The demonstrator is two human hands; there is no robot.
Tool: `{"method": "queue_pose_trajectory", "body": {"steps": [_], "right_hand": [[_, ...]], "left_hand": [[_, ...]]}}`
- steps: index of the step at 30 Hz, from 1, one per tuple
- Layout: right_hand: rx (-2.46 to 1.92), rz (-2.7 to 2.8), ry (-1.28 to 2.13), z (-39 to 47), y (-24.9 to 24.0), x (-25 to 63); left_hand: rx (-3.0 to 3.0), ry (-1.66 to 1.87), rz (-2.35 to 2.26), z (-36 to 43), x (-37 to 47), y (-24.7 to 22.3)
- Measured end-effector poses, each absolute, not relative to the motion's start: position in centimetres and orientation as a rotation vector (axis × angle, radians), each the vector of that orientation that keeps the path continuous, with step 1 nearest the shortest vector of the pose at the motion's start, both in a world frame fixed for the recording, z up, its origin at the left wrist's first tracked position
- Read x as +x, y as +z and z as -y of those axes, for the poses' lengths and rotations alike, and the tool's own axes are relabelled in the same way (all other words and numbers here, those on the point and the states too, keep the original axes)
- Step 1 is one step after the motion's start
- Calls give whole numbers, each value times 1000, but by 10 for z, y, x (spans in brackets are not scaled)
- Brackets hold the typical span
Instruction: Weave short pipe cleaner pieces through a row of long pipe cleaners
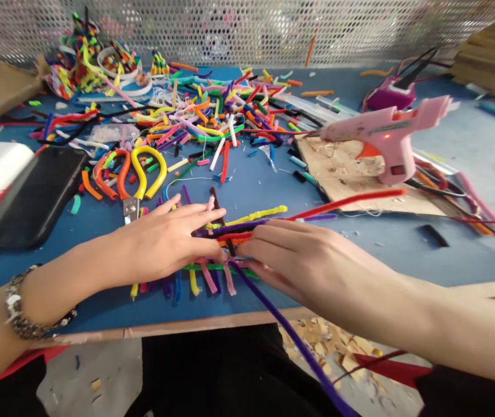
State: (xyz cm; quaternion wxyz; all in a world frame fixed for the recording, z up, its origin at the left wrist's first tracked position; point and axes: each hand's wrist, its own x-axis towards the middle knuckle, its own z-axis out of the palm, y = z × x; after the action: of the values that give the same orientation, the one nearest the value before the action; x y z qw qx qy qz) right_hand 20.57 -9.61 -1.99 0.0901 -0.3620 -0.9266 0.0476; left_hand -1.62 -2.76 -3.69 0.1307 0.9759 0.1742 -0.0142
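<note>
Several pipe cleaners in many colours cross over and under each other as a woven piece (193,280) near the table's front edge. My left hand (160,240) lies over it, fingers spread and thumb pressing near its right side. My right hand (312,255) has its fingers bent and closed at the weave's right end, where their tips hide part of it. A long purple pipe cleaner (288,327) runs from between the hands down past the table edge. A red pipe cleaner (347,201) and a yellow one (260,216) stick out behind my right hand.
Orange-and-yellow-handled pliers (132,202) lie behind my left hand, a black phone (32,197) farther left. A pink glue gun (386,136) stands on cardboard (329,179) at right. Cut pipe-cleaner pieces (212,116) heap up before a perforated metal panel (247,35).
</note>
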Motion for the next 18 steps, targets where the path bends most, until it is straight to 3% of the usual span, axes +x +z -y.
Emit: {"method": "queue_pose_trajectory", "body": {"steps": [10,18], "right_hand": [[-780,2821,-189,94,-7,195],[-704,2896,-61,66,-5,207]], "left_hand": [[2842,-45,-490,28,-15,-36],[2869,-54,-494,28,-15,-37]]}}
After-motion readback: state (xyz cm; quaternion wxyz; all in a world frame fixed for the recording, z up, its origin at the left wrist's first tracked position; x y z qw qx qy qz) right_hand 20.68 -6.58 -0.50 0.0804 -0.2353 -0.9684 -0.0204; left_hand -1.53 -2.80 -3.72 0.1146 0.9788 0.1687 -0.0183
